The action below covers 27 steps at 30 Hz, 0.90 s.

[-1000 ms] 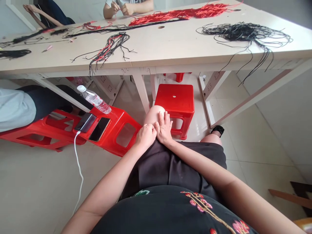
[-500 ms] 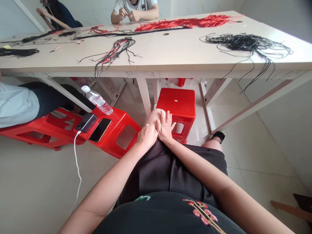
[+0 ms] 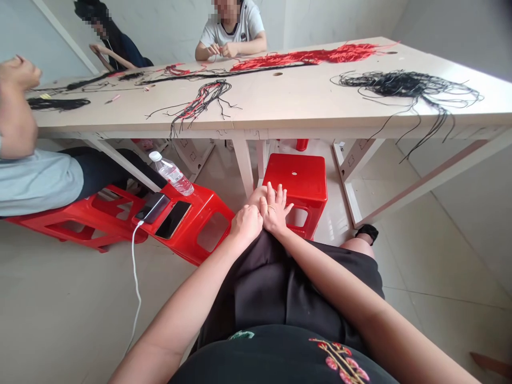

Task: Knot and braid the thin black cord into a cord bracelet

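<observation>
Both of my hands rest together on my knee, above the hem of a dark skirt [image 3: 260,282]. My left hand [image 3: 247,221] is closed with its fingers curled against the side of my right hand; whether anything is inside it is hidden. Spread fingers show on my right hand [image 3: 276,210], which lies on the knee and holds nothing. A red stool [image 3: 296,173] stands just beyond the hands. On the table [image 3: 280,101] lie a black and red cord bundle [image 3: 204,98], a tangle of black cords [image 3: 404,85] and a long red cord bundle [image 3: 320,56].
Left of my knee, another red stool [image 3: 208,200] bears a water bottle [image 3: 172,173], a phone [image 3: 173,220] and a power bank [image 3: 152,208] with a white cable. One person [image 3: 236,32] sits across the table, another [image 3: 124,48] farther left; a raised forearm [image 3: 16,122] is at the left edge.
The view has tilted up and shifted left, so more of the people across the table shows. A neighbour's raised hands and forearm have come into view at left. My hands keep their pose.
</observation>
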Tool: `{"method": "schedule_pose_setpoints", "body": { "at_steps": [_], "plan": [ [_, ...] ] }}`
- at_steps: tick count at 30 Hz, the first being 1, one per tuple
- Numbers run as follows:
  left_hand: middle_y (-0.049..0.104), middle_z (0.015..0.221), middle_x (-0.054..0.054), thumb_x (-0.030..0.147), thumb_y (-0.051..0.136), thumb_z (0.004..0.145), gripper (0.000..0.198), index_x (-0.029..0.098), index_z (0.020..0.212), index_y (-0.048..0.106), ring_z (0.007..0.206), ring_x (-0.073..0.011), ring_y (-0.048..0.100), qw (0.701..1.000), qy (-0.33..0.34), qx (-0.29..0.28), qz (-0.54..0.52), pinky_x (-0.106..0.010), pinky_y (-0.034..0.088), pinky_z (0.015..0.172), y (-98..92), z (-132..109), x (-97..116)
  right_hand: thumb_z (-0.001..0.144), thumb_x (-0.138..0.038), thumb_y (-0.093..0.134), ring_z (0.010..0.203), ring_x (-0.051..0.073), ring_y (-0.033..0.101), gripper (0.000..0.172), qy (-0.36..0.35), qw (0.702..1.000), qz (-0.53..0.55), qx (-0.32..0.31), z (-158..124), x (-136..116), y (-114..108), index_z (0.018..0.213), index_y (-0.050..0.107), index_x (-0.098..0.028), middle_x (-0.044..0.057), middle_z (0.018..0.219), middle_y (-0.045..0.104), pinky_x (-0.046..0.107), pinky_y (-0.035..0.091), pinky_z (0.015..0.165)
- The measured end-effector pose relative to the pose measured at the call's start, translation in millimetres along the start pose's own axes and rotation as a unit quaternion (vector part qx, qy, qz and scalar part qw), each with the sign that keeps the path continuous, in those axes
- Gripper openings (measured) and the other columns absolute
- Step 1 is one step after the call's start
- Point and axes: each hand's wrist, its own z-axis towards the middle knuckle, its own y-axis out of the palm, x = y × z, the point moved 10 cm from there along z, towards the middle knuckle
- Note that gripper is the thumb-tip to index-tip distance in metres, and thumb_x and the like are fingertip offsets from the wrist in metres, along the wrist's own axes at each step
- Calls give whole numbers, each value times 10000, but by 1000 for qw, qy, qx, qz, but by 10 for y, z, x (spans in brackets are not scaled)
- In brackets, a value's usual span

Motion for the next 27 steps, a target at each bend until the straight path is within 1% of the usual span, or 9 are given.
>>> {"method": "schedule_pose_setpoints", "body": {
  "at_steps": [5, 11, 16, 20, 24, 27],
  "plan": [
    [639, 921, -133, 243, 375, 819, 280, 164, 862, 641, 853, -249, 619, 1000, -11, 14, 4, -318, 472, 678, -25, 89, -16, 882, -534, 173, 1358, 338, 8, 557, 2, 1000, -10, 22, 108, -10, -24, 1405, 112, -355, 67, 1501, 57, 719, 116, 936],
    [653, 877, -108, 219, 385, 803, 253, 184, 780, 635, 811, -232, 618, 1000, 5, 25, 1, -306, 461, 652, -4, 192, -75, 881, -528, 158, 1358, 332, -6, 560, 3, 999, -16, 30, 201, -79, -54, 1408, 100, -351, 44, 1502, 55, 714, 92, 946],
    [660, 852, -92, 231, 396, 789, 234, 199, 741, 624, 791, -230, 615, 1000, 0, 20, -10, -301, 450, 617, 39, 252, -131, 885, -517, 162, 1357, 336, -8, 550, -4, 1000, -1, 23, 219, -99, -50, 1407, 111, -353, 42, 1500, 67, 720, 72, 945],
    [664, 863, -95, 237, 397, 794, 235, 196, 770, 627, 810, -225, 614, 1000, -3, 18, -8, -295, 449, 631, 29, 270, -128, 882, -520, 166, 1357, 336, -11, 554, -1, 1000, -5, 18, 259, -97, -36, 1407, 116, -349, 43, 1501, 62, 719, 59, 947],
    [665, 877, -101, 229, 393, 797, 241, 188, 801, 631, 846, -231, 611, 1000, -5, 24, 2, -294, 451, 657, -24, 292, -115, 877, -532, 168, 1359, 323, -15, 561, 3, 999, -8, 35, 335, -123, -64, 1405, 130, -346, 44, 1502, 62, 704, 40, 962],
    [666, 869, -99, 232, 395, 794, 240, 190, 808, 630, 834, -232, 611, 1000, -8, 21, 3, -293, 448, 644, -33, 313, -131, 875, -546, 161, 1359, 321, -13, 565, -1, 999, 0, 36, 362, -145, -55, 1403, 142, -345, 46, 1500, 74, 700, 29, 963]
  ]
}}
